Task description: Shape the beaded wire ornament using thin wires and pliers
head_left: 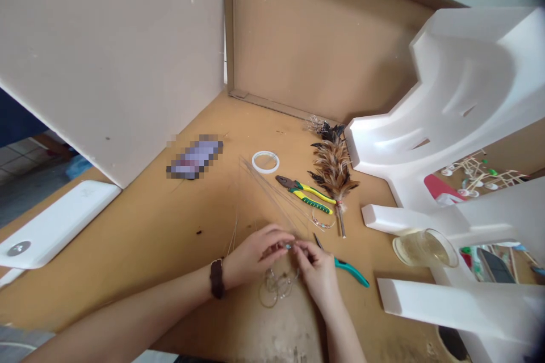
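Observation:
My left hand (255, 252) and my right hand (317, 272) meet near the front of the brown table (162, 221). Both pinch a small bead-like piece (288, 246) on thin wire between their fingertips. A loop of wire with small beads (276, 288) hangs below the hands. My right hand also holds a teal-handled tool (347, 268) whose handle sticks out to the right. A dark band sits on my left wrist. Several long thin wires (268, 195) lie on the table just beyond the hands.
Yellow-green pliers (306, 193), a tape ring (265, 161) and a feather bundle (334, 167) lie further back. White foam blocks (451, 119) crowd the right side, with a glass cup (426, 247) beside them. Cardboard (315, 39) and a white panel (106, 51) stand behind.

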A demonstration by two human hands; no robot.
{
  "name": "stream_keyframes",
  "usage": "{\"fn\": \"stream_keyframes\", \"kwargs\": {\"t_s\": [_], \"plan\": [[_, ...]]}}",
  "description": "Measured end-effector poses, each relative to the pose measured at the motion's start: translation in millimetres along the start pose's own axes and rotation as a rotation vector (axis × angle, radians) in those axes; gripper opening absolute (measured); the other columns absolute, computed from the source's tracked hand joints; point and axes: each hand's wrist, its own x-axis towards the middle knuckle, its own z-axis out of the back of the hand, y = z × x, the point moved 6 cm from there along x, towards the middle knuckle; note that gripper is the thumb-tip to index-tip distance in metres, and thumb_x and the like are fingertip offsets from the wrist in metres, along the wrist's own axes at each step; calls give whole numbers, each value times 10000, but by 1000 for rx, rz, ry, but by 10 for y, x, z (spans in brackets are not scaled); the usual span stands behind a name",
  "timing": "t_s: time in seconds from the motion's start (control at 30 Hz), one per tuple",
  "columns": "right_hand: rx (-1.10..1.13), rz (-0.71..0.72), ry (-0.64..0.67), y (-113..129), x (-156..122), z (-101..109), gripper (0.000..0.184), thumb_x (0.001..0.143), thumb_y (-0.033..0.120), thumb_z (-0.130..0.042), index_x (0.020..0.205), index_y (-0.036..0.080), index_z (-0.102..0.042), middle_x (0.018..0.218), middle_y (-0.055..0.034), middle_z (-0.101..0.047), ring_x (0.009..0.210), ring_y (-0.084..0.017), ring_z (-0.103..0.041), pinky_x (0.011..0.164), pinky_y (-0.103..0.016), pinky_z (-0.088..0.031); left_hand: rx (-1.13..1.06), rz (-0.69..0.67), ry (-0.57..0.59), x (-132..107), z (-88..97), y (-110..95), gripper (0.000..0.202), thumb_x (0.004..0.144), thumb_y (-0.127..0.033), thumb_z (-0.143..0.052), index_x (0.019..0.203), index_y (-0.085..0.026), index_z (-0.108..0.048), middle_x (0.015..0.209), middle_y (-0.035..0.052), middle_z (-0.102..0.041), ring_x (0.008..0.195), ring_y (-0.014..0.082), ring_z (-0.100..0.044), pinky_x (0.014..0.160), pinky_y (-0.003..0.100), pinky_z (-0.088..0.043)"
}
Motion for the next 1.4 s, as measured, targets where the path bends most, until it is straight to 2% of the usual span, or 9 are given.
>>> {"fn": "stream_keyframes", "kwargs": {"t_s": [0.17, 0.47, 0.6, 0.7, 0.9, 1.1, 1.23, 1.3, 1.4], "plan": [[107, -125, -48, -153, -1, 76, 318, 797, 437, -504, 810, 160, -662, 442, 44, -471, 377, -87, -402, 410, -199, -352, -24, 84, -211, 6, 193, 75, 212, 890, -210, -386, 1025, -184, -547, 976, 55, -544, 891, 134, -524, 815, 267, -434], [59, -44, -38, -67, -8, 43, 273, 777, 394, -542, 905, 181, -655, 468, 47, -474, 439, -99, -429, 462, -205, -387, 210, -95, 21, -7, 11, 7, 260, 892, -229, -380, 991, -194, -618, 910, 58, -606, 849, 150, -528, 768, 270, -417], [182, -165, -46, -144, -9, 57, 354, 813, 438, -474, 991, 185, -647, 420, 54, -437, 368, -103, -388, 385, -216, -347, 204, -22, -69, 16, 134, 50, 263, 898, -246, -364, 1027, -199, -588, 980, 63, -586, 905, 154, -517, 813, 281, -406], [277, -268, -93, -190, -16, 101, 397, 786, 480, -498, 978, 165, -646, 399, 58, -427, 325, -99, -372, 344, -217, -324, 270, 93, -139, 17, 236, 90, 268, 901, -282, -347, 862, -166, -586, 815, 45, -570, 760, 139, -515, 710, 254, -406], [359, -335, -156, -205, -27, 143, 452, 759, 522, -516, 995, 153, -627, 388, 69, -424, 295, -85, -364, 324, -202, -311, 400, 158, 11, 12, 120, 120, 306, 901, -322, -347, 719, -163, -536, 692, 13, -552, 647, 122, -506, 604, 221, -351], [379, -291, -33, -173, -23, 7, 444, 770, 499, -508, 1025, 152, -614, 405, 66, -449, 290, -77, -371, 316, -191, -300, 413, 82, 137, -22, -83, 93, 293, 883, -312, -400, 667, -162, -531, 646, 4, -572, 600, 118, -506, 555, 222, -312], [382, -306, -60, -193, -14, 59, 450, 772, 495, -507, 1037, 144, -599, 398, 75, -436, 283, -74, -361, 314, -188, -296, 256, 161, 110, -22, -2, 123, 272, 895, -338, -364, 823, -180, -573, 712, 1, -605, 645, 117, -535, 594, 211, -357], [387, -315, -83, -208, -7, 110, 452, 767, 499, -513, 1031, 141, -593, 394, 79, -431, 279, -72, -353, 309, -185, -289, 208, 125, 204, -18, -6, 102, 254, 844, -405, -457, 931, -194, -567, 754, -3, -610, 661, 122, -545, 607, 210, -377], [411, -320, -95, -217, 1, 161, 461, 754, 517, -518, 1000, 135, -598, 379, 82, -420, 269, -72, -339, 294, -184, -268, 296, -15, 323, -17, -22, 33, 467, 688, -439, -641, 1078, -209, -526, 908, 26, -609, 771, 170, -569, 659, 236, -395]]}}
